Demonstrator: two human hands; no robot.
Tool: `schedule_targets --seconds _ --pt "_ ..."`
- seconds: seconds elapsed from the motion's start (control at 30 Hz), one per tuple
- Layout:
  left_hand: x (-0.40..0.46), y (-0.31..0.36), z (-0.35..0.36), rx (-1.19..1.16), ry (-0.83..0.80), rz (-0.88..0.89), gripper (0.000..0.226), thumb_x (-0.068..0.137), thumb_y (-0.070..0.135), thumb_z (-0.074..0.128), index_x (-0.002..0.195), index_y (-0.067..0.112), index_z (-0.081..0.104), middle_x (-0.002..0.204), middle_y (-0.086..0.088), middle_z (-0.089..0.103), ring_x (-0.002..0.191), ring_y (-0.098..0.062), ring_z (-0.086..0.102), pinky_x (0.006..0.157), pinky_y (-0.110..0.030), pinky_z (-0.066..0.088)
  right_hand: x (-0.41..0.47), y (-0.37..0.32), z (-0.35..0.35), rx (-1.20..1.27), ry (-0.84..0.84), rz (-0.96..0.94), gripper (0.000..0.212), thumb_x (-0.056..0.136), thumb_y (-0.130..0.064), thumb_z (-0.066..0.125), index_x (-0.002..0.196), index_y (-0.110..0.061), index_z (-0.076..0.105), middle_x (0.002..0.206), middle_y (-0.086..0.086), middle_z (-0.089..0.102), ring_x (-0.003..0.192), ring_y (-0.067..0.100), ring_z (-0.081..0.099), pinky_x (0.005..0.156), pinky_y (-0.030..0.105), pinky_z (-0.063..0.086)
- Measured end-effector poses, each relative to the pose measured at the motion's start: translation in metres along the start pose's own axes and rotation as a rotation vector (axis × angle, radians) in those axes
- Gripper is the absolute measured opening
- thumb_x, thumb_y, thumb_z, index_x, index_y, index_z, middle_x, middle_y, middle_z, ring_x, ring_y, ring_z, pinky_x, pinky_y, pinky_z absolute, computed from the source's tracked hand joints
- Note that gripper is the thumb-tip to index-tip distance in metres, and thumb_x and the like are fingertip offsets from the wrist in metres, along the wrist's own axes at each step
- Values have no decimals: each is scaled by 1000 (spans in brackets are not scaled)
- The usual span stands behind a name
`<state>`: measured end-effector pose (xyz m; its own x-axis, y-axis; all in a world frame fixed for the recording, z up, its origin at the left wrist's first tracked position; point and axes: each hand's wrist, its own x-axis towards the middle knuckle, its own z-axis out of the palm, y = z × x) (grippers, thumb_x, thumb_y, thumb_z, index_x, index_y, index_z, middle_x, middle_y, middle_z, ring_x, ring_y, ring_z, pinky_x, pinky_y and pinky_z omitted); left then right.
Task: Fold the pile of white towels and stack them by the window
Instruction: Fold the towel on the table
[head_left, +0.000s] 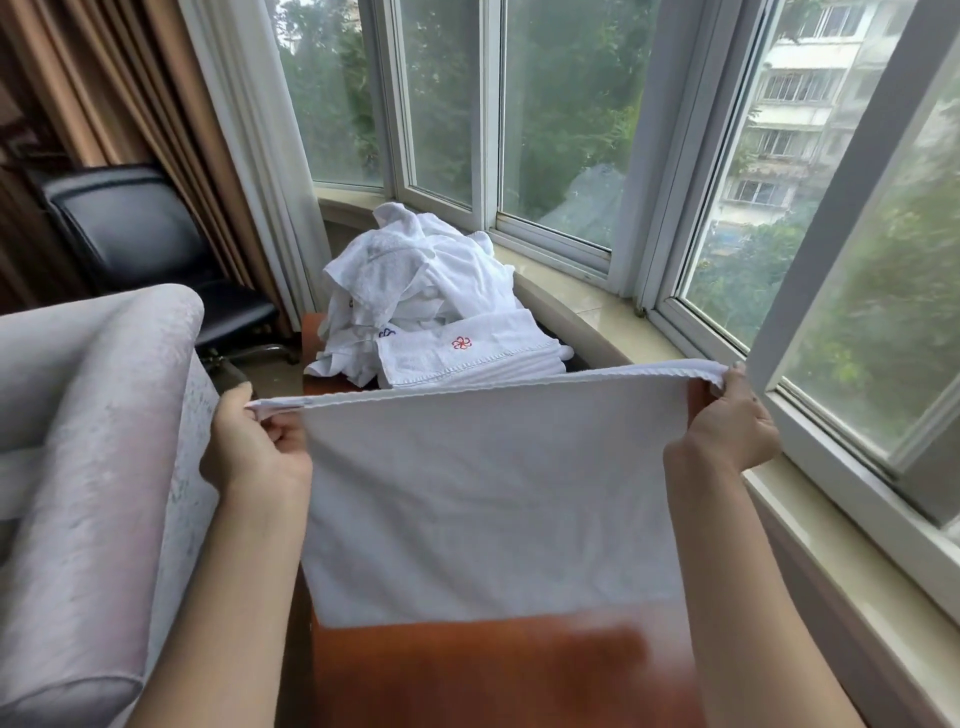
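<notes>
While it hangs stretched above the wooden table (467, 670), the white towel (493, 499) is pinched at its upper corners: left hand (254, 447) on one, right hand (727, 421) on the other, both held well apart. Step in hand, by judgement: squaring up one towel for its fold. Next move likely calls for bringing the corners together evenly. Beyond: folded towel with red emblem (467, 348); unfolded pile (410, 275) against the window sill (587, 317); grey armchair (93, 441) at left.

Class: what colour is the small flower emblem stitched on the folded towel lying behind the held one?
Red, on the folded towel; head view.
</notes>
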<state>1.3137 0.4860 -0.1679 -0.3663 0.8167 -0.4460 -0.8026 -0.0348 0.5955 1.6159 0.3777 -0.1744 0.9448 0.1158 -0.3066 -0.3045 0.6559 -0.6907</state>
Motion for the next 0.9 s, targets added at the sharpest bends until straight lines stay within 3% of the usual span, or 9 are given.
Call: schedule_targets --seconds 0.07,0.13,0.23,0.3,0.43,0.57,0.67,0.83,0.9 --pt "8 -11 0 67 30 -7 17 88 6 57 75 11 48 65 -2 45 46 -5 45 44 -14 42 6 13 -2 -131 13 -3 31 88 -14 70 61 -13 56 64 -3 55 57 5 55 60 15 52" --pt "23 -28 -5 136 71 -14 18 86 1 55 75 11 45 63 -2 45 39 -5 43 44 -16 43 15 32 -10 -281 28 31 34 90 -17 67 60 -16 53 63 -6 53 57 4 52 54 12 47" --pt "50 -50 -16 237 90 -24 21 82 -6 52 70 9 43 53 -4 47 35 -6 42 53 -21 46 31 57 -23 -437 26 120 17 93 -21 65 81 -9 63 75 -3 59 64 5 54 59 15 44" --pt "67 -62 -26 331 50 -8 21 81 -8 53 68 7 46 59 -7 47 45 -10 48 56 -23 49 39 70 -28 -495 21 143 11 94 -20 63 94 -10 61 88 2 61 66 4 55 58 14 44" --pt "92 -87 -65 554 -41 8 17 85 -9 55 74 5 53 76 -9 55 70 -16 58 64 -26 53 61 94 -53 -631 20 176 11 95 -16 61 98 -6 62 98 6 63 80 13 62 62 17 49" --pt "127 -114 -137 771 82 -300 13 87 -12 52 93 -1 53 82 -14 49 71 -18 51 70 -35 58 81 131 -119 -897 92 244 25 90 -5 56 113 -7 65 113 12 65 90 25 62 77 31 50" --pt "137 -123 -174 852 162 -478 34 91 -6 54 125 -4 52 86 -12 46 70 -16 45 85 -31 49 88 144 -155 -1081 95 356 37 92 -2 48 128 0 58 121 16 60 107 33 58 94 36 47" --pt "125 -133 -181 1008 114 -220 34 96 9 58 128 -1 57 102 -16 58 90 -25 58 73 -32 47 68 141 -147 -1104 -17 -57 38 101 -13 37 135 -10 55 135 7 57 126 27 50 106 36 38" --pt "118 -138 -188 1103 150 -180 32 96 8 57 126 -3 57 106 -16 61 89 -25 57 76 -34 48 71 147 -158 -1206 -12 1 39 99 -9 39 136 -10 52 135 10 56 124 31 51 105 38 40"
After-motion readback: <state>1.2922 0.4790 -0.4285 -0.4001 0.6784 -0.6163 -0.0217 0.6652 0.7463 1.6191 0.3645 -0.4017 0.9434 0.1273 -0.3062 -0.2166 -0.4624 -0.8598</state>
